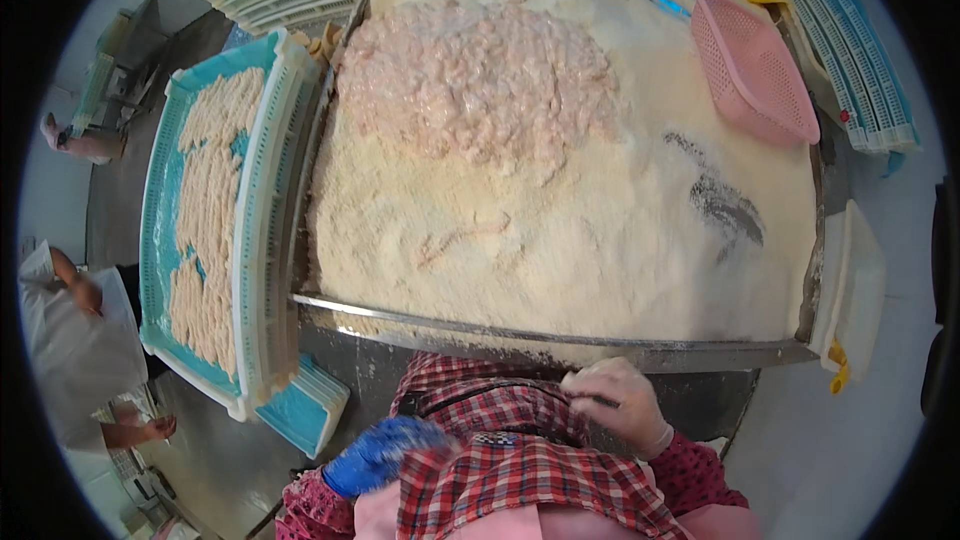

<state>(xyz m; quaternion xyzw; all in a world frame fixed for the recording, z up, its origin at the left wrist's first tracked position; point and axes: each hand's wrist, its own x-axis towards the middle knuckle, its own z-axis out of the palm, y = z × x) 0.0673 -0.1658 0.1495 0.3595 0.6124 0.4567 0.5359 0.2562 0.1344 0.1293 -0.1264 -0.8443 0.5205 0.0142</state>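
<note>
My left hand (385,453), in a blue glove dusted with flour, is at the left side of my red plaid apron (520,480); its fingertips are smeared by motion. On the apron's right edge rests my right hand (622,405), in a pale glove, its fingers curled inward. Whatever those fingers hold is hidden. Beyond the apron lies a metal-rimmed worktable (560,337) spread with flour (560,280). A heap of raw pale-pink meat pieces (470,75) sits on it, with a single floured strip (465,238) nearer me.
Stacked trays stand left of the table, the top turquoise tray (153,230) holding rows of floured strips (205,230). A pink perforated basket (755,65) is at the table's far right. More trays (845,50) stand beyond it. Another person (85,340) is at the left.
</note>
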